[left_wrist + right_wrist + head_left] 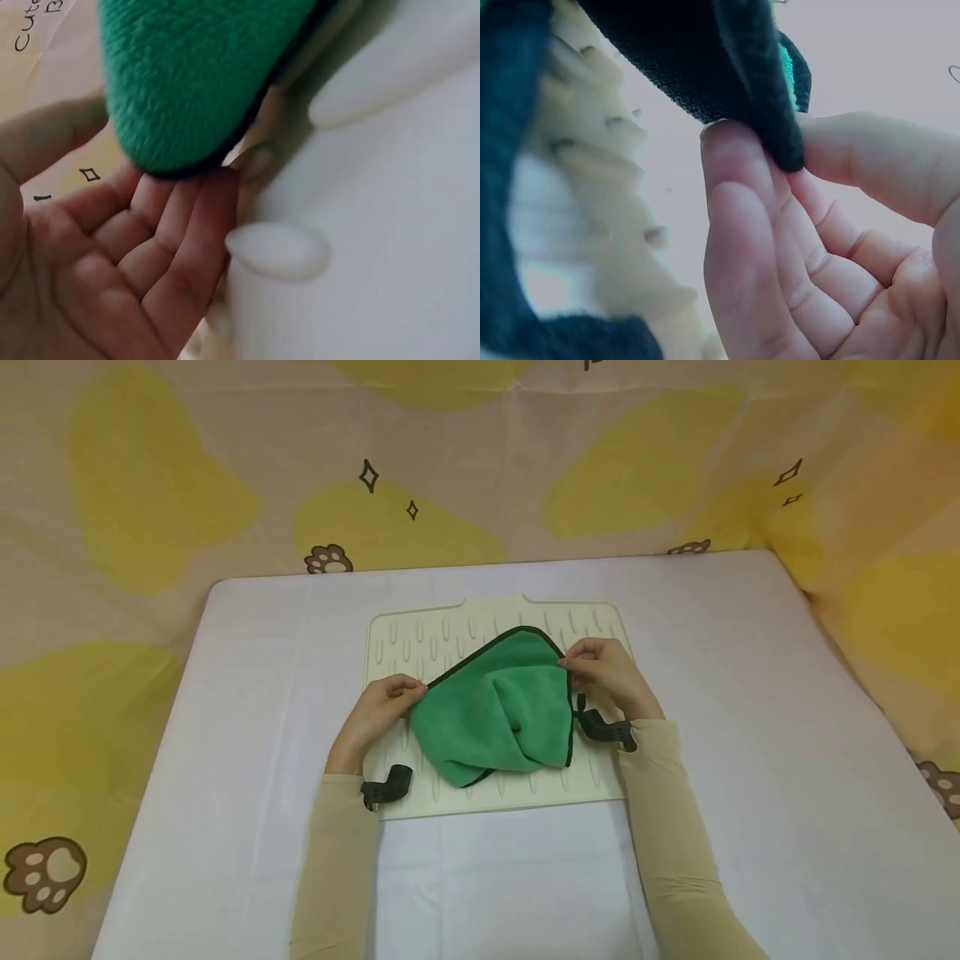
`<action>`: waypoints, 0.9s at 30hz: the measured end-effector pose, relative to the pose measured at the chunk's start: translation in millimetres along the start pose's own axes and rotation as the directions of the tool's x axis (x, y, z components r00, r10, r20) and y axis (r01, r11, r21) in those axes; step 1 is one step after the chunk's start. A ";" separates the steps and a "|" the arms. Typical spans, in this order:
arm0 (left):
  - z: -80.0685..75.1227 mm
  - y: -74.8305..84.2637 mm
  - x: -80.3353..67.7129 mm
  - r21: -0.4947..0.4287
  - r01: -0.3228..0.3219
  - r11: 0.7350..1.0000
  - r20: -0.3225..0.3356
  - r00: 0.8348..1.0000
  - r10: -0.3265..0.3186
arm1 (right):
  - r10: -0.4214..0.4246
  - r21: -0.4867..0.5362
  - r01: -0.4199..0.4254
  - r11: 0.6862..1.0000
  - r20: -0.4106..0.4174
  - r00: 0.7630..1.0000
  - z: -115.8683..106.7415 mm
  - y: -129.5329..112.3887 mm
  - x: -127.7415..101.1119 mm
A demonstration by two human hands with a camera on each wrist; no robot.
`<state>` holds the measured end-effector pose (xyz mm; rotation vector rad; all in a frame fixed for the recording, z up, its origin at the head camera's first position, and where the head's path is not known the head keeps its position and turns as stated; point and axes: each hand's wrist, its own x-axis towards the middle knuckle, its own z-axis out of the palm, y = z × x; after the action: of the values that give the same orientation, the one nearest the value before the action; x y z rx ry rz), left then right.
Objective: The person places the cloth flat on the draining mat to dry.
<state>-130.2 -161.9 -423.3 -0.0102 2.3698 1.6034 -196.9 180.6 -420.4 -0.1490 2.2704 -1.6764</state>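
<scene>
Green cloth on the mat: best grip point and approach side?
Pinch the green cloth at its dark-trimmed corners, one from each side, as the left hand and right hand do. The middle sags in soft folds; the trimmed edge looks firmer.

cloth (pixel 495 710) on mat (pixel 420 643), mat on table (pixel 750 710)

Green microfibre cloth (pixel 498 710) w/ dark trim, held up by two corners over a cream ribbed mat (pixel 420 643) on a white table. Cloth is slack and bunched, its middle sagging in folds, lower edge touching the mat. One trimmed edge runs taut, slanting up toward the far right corner.
</scene>
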 end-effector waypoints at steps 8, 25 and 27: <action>-4.8 1.0 -4.0 0.071 -0.063 0.995 0.117 0.992 0.055 | -0.015 0.011 0.015 1.000 -0.041 0.999 -9.5 4.4 -0.2; -3.4 -1.3 -1.9 -0.081 -0.076 0.994 -0.077 0.995 0.070 | -0.032 0.044 0.034 0.998 -0.058 0.998 -19.7 8.7 -4.6; -2.8 -0.5 -2.3 -0.056 -0.070 0.996 -0.087 0.994 0.065 | -0.027 0.041 0.029 0.999 -0.059 0.998 -21.4 3.6 -8.1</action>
<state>-128.6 -165.0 -422.3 -0.0106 2.4088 1.7370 -195.5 203.5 -416.6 -0.1248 2.2838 -1.7628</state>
